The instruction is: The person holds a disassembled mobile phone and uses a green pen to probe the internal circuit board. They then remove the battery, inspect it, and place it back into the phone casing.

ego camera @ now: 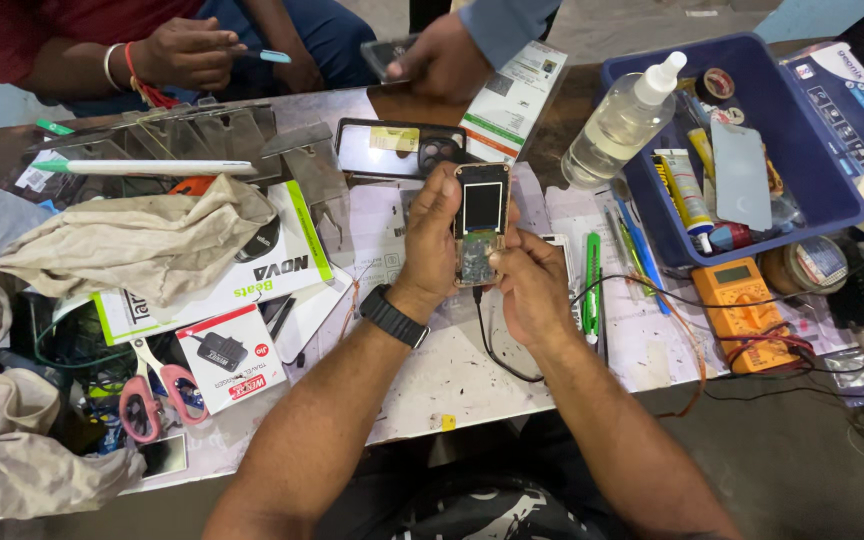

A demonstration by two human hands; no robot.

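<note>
Nearest to me, my two forearms rise from the bottom edge and meet over the middle of the worktable (pixel 472 385). My left hand (pixel 430 245), a black watch (pixel 393 316) on its wrist, wraps its fingers around the left edge of a small opened phone (pixel 479 222), holding it upright with its screen lit and the bare circuit board showing below. My right hand (pixel 532 285) pinches the lower right corner of the same phone, thumb pressed on the board. A black cable (pixel 497 355) hangs from the bottom of the phone and loops across the tabletop.

To the left lie pink-handled scissors (pixel 157 390) and a crumpled beige cloth (pixel 132 245). To the right sit a green pen (pixel 592 285) and an orange multimeter (pixel 747 310).

Just beyond the phone lies a dark phone case (pixel 392 148), camera cutout up. Farther right, a blue tray (pixel 832 180) holds a tube and small parts, with a clear squeeze bottle (pixel 624 120) leaning at its left rim. At the far edge, other people's hands (pixel 187 50) hold small items of their own.
</note>
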